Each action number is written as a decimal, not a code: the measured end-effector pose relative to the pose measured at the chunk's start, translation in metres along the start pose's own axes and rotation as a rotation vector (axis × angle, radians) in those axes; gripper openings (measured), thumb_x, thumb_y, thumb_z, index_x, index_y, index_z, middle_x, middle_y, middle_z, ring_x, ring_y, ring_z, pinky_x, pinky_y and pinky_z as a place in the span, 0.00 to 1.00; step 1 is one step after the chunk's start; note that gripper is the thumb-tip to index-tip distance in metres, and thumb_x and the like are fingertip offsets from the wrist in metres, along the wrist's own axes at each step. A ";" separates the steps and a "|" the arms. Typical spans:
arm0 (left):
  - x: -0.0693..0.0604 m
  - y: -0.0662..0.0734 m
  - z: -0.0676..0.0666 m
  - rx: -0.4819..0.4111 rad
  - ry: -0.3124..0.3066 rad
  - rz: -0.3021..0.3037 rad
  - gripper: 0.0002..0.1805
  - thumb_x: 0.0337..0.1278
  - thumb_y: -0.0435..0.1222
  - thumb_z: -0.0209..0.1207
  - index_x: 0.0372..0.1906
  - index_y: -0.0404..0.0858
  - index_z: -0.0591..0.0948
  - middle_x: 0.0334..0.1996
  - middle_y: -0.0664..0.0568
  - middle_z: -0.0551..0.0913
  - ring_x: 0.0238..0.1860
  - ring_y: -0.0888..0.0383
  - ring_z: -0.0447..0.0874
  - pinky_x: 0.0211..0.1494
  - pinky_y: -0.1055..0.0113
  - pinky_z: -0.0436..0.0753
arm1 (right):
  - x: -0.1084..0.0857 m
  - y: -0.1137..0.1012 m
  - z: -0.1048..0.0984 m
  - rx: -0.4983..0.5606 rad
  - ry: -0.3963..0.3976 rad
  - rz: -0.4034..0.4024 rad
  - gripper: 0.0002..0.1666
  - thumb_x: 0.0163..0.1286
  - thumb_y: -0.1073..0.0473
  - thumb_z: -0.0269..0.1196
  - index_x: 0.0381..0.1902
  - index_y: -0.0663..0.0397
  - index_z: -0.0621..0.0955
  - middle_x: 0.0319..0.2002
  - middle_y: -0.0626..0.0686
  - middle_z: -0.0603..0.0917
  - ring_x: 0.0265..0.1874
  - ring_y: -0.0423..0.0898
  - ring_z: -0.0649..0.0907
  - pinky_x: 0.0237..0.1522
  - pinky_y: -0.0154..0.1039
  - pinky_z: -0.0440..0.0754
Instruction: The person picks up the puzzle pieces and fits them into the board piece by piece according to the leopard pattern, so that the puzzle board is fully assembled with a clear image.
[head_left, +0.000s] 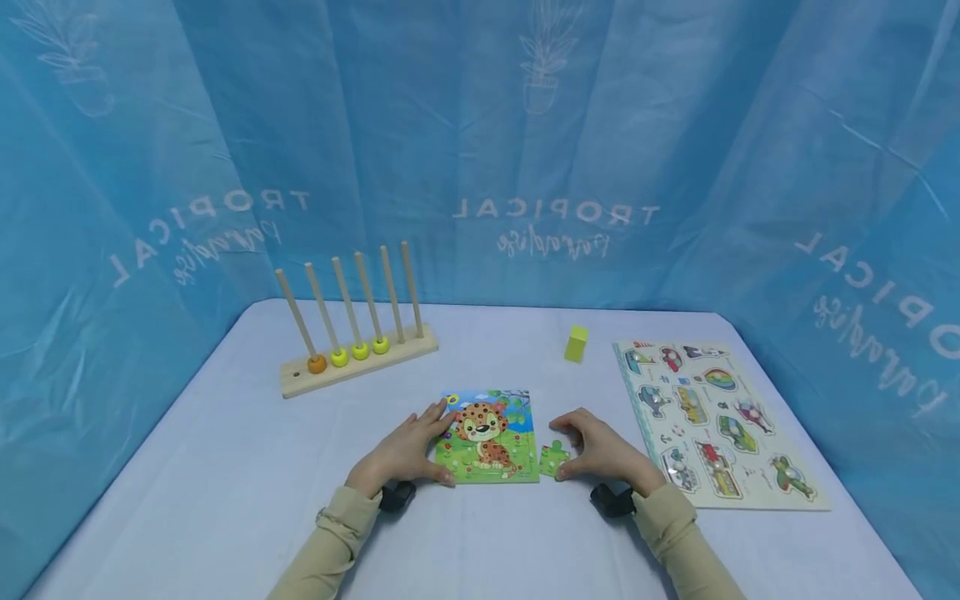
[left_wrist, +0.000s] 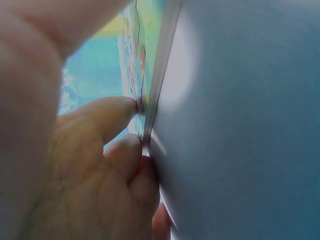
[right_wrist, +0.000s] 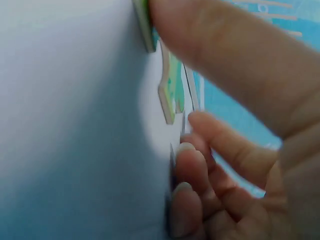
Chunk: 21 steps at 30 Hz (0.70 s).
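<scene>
A square jigsaw puzzle (head_left: 517, 450) with a cartoon leopard on grass lies at the middle of the table. My left hand (head_left: 405, 450) rests at its left side, fingertips by the upper left corner and thumb near the lower left one. In the left wrist view, those fingertips touch the edge of the puzzle (left_wrist: 155, 65). Right of it lies a loose green jigsaw piece (head_left: 553, 460). My right hand (head_left: 603, 450) has its thumb touching this green piece (right_wrist: 170, 92), while the bent index fingertip stays apart from it. The other fingers are curled near the tabletop.
Back left stands a wooden peg stand (head_left: 360, 367) with tall rods, one orange bead and three yellow ones. A yellow-green block (head_left: 576, 343) sits behind the puzzle. At right lies a large vehicle peg puzzle (head_left: 765, 467). Blue printed curtains (head_left: 495, 150) surround the white table (head_left: 225, 467).
</scene>
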<state>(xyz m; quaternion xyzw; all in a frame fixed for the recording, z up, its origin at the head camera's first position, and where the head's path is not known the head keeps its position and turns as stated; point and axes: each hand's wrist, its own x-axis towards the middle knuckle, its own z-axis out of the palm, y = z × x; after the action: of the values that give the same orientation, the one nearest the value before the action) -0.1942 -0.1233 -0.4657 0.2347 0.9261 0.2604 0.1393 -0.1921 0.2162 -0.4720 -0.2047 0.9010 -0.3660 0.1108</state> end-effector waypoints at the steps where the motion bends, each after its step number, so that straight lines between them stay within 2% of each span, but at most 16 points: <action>1: 0.000 0.000 0.000 0.000 0.002 0.002 0.58 0.39 0.50 0.75 0.75 0.37 0.58 0.77 0.39 0.48 0.77 0.41 0.46 0.80 0.44 0.48 | 0.000 -0.002 0.000 -0.021 0.019 0.014 0.39 0.45 0.54 0.79 0.55 0.59 0.77 0.45 0.52 0.75 0.40 0.43 0.70 0.40 0.32 0.73; 6: 0.001 0.000 -0.003 0.010 0.007 0.001 0.58 0.38 0.50 0.75 0.75 0.37 0.58 0.77 0.40 0.48 0.78 0.41 0.46 0.80 0.45 0.48 | 0.005 -0.006 0.002 -0.033 0.056 0.072 0.27 0.47 0.57 0.78 0.44 0.55 0.80 0.44 0.51 0.73 0.41 0.44 0.70 0.44 0.36 0.73; 9: -0.001 0.002 -0.006 0.014 -0.001 -0.007 0.57 0.39 0.50 0.75 0.75 0.37 0.58 0.78 0.40 0.48 0.78 0.41 0.46 0.80 0.45 0.48 | 0.006 -0.007 0.003 -0.026 0.039 0.062 0.23 0.49 0.59 0.77 0.42 0.53 0.80 0.45 0.50 0.74 0.43 0.44 0.71 0.48 0.39 0.74; 11: -0.001 0.002 -0.007 0.019 -0.005 -0.013 0.57 0.39 0.50 0.74 0.75 0.38 0.58 0.78 0.40 0.48 0.78 0.42 0.46 0.81 0.45 0.48 | 0.007 -0.008 0.003 -0.017 0.021 0.022 0.23 0.51 0.60 0.76 0.43 0.54 0.78 0.44 0.50 0.75 0.43 0.44 0.72 0.48 0.38 0.75; 13: -0.001 0.002 -0.008 0.021 -0.003 -0.016 0.57 0.40 0.50 0.74 0.75 0.38 0.58 0.78 0.40 0.48 0.78 0.42 0.46 0.81 0.45 0.48 | 0.008 -0.009 0.002 0.022 -0.006 -0.008 0.23 0.53 0.62 0.74 0.44 0.54 0.75 0.41 0.50 0.76 0.39 0.43 0.74 0.43 0.35 0.77; 16: -0.002 0.002 -0.008 0.020 0.004 -0.011 0.56 0.40 0.49 0.74 0.75 0.38 0.59 0.78 0.41 0.48 0.78 0.42 0.46 0.81 0.46 0.48 | 0.010 -0.009 0.000 0.133 -0.033 -0.013 0.21 0.57 0.64 0.71 0.44 0.56 0.72 0.34 0.51 0.78 0.30 0.42 0.75 0.30 0.31 0.76; 19: -0.003 0.002 -0.005 0.010 0.002 -0.002 0.56 0.39 0.50 0.74 0.75 0.38 0.59 0.78 0.41 0.48 0.78 0.41 0.46 0.80 0.45 0.49 | 0.013 -0.007 0.000 0.256 0.018 0.035 0.17 0.62 0.64 0.67 0.45 0.58 0.73 0.30 0.54 0.81 0.23 0.41 0.76 0.22 0.31 0.74; 21: -0.004 0.003 -0.003 -0.001 0.000 -0.004 0.56 0.39 0.50 0.75 0.74 0.38 0.59 0.77 0.40 0.49 0.78 0.41 0.47 0.80 0.45 0.48 | 0.016 -0.007 0.001 0.322 0.074 0.049 0.17 0.64 0.64 0.65 0.49 0.61 0.74 0.30 0.57 0.84 0.23 0.42 0.78 0.21 0.34 0.75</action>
<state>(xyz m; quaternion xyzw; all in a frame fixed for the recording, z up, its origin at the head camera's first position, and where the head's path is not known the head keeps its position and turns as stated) -0.1910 -0.1242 -0.4611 0.2326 0.9265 0.2607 0.1400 -0.2040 0.2040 -0.4690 -0.1487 0.8388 -0.5103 0.1175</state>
